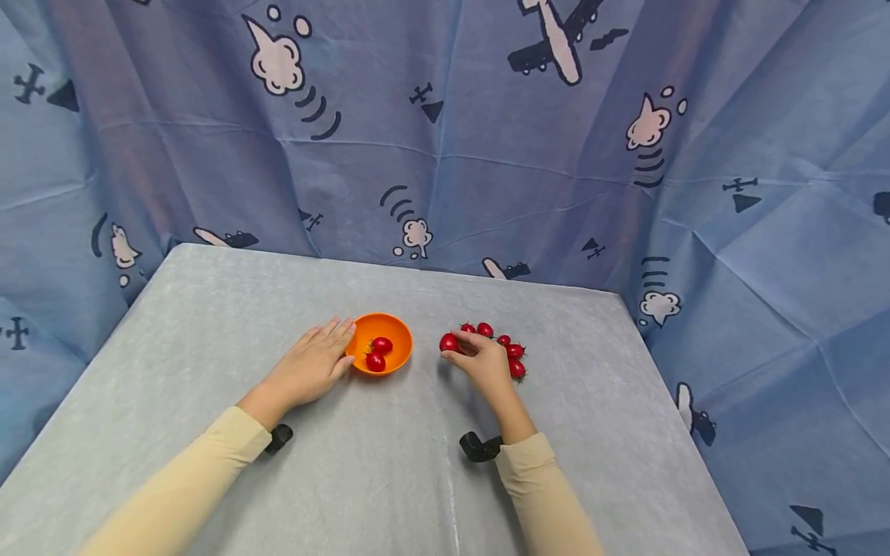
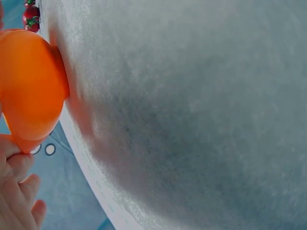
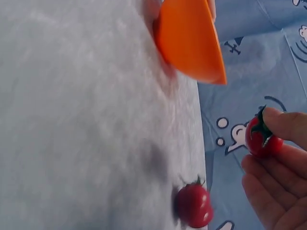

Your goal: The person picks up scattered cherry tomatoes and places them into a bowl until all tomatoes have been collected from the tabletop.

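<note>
An orange bowl stands on the table with two cherry tomatoes inside it. My left hand rests against the bowl's left side, fingers fairly straight at the rim and thumb lower down. Between the thumb and fingertips of my right hand a cherry tomato with a green stem is pinched, raised above the table to the right of the bowl. Several more cherry tomatoes lie behind and to the right of that hand, partly covered by it.
The table has a pale grey cloth over it. Behind and to the right hangs a blue curtain printed with planes and clouds. A black wrist camera shows beside the right sleeve, another by the left.
</note>
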Demonstrator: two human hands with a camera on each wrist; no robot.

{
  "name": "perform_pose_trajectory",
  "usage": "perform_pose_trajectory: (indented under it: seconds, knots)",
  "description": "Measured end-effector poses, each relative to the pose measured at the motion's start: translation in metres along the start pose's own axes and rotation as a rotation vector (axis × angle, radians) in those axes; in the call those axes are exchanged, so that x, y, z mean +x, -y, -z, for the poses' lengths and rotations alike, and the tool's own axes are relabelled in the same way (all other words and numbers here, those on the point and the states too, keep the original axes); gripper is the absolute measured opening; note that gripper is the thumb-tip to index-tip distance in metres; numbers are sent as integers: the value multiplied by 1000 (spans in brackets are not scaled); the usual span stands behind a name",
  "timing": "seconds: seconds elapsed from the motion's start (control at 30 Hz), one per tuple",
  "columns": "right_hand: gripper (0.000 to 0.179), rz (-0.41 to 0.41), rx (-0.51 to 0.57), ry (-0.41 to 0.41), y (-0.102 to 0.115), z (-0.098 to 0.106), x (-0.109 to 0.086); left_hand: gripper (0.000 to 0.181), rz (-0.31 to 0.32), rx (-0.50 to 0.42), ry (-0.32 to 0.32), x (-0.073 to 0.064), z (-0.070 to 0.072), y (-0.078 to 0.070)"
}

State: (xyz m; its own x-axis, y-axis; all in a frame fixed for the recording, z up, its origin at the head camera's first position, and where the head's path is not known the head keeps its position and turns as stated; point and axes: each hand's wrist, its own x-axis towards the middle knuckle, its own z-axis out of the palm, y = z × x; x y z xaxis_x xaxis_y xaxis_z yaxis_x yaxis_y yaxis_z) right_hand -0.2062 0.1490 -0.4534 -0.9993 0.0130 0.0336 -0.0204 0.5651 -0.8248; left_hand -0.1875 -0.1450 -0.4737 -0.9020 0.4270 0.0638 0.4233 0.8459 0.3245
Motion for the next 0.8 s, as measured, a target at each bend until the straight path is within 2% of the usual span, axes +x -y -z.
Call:
perform_pose_trajectory:
  seconds: [0.3, 0.43, 0.8]
  knots:
    - [43, 65, -27, 36, 19, -12, 9, 58, 1, -1, 17, 3, -1, -1]
    - [43, 81, -2, 69, 31, -24, 12, 59, 8, -4, 20, 1, 1, -1]
    - [42, 67, 29, 145, 56, -53, 18, 59, 12, -10, 28, 1, 1, -1]
